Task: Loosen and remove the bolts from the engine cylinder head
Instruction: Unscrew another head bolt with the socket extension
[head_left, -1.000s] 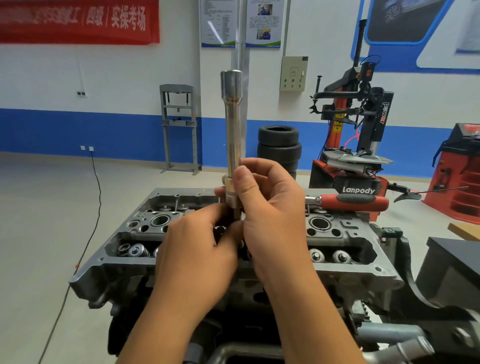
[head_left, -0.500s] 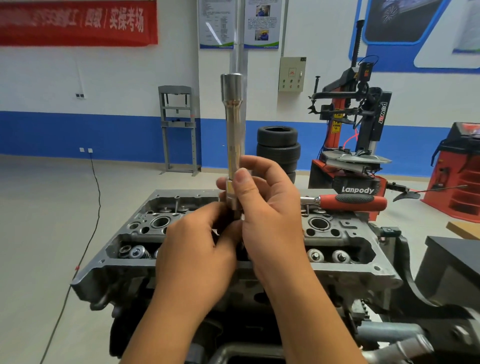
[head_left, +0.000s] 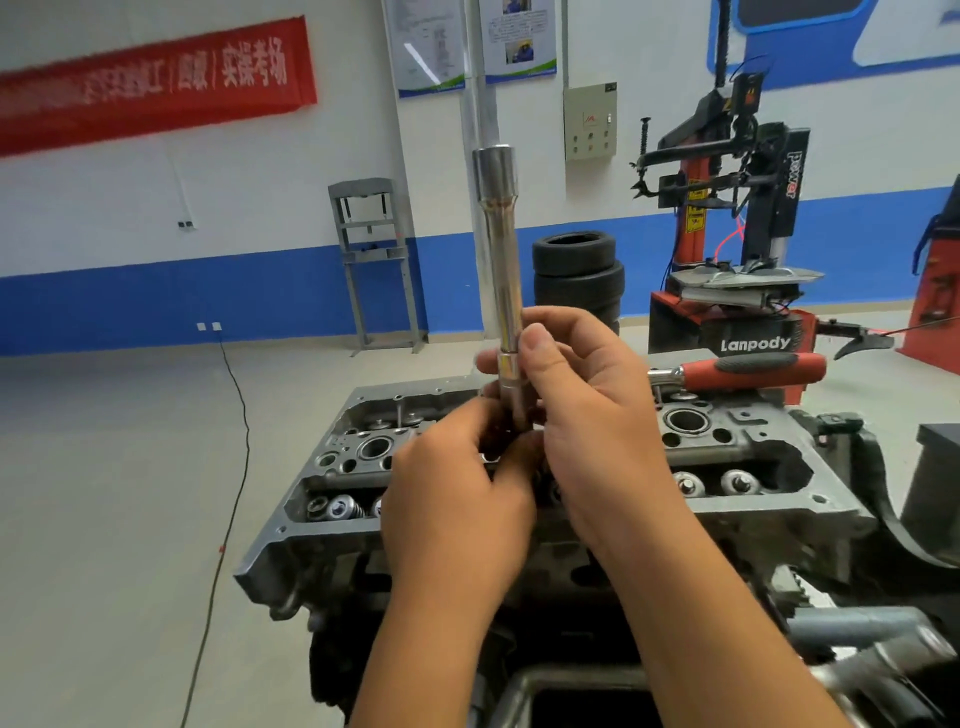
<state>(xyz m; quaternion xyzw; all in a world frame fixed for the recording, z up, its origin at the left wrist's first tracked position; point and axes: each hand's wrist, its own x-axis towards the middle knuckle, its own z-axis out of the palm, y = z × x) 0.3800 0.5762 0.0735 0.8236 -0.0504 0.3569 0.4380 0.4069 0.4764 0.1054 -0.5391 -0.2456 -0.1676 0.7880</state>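
Observation:
A grey engine cylinder head (head_left: 753, 519) sits on a stand in front of me, its valve springs and bores exposed. Over its middle I hold a long chrome socket extension bar (head_left: 498, 249) upright. My right hand (head_left: 587, 415) grips the bar's lower part between thumb and fingers. My left hand (head_left: 457, 499) curls round the bar's bottom end, just above the head. What sits at the bar's tip is hidden by my fingers. A red-handled ratchet wrench (head_left: 748, 366) lies on the head's far right edge.
Behind the head stand a stack of tyres (head_left: 576, 275), a red and black tyre changer (head_left: 727, 234) and a grey press frame (head_left: 374, 260). A black cable (head_left: 234, 441) runs across the floor on the left. Dark stand parts (head_left: 914, 519) crowd the right.
The bar and both hands sit slightly lower and a little tilted in view as my head rolled. My grip on the bar is much the same.

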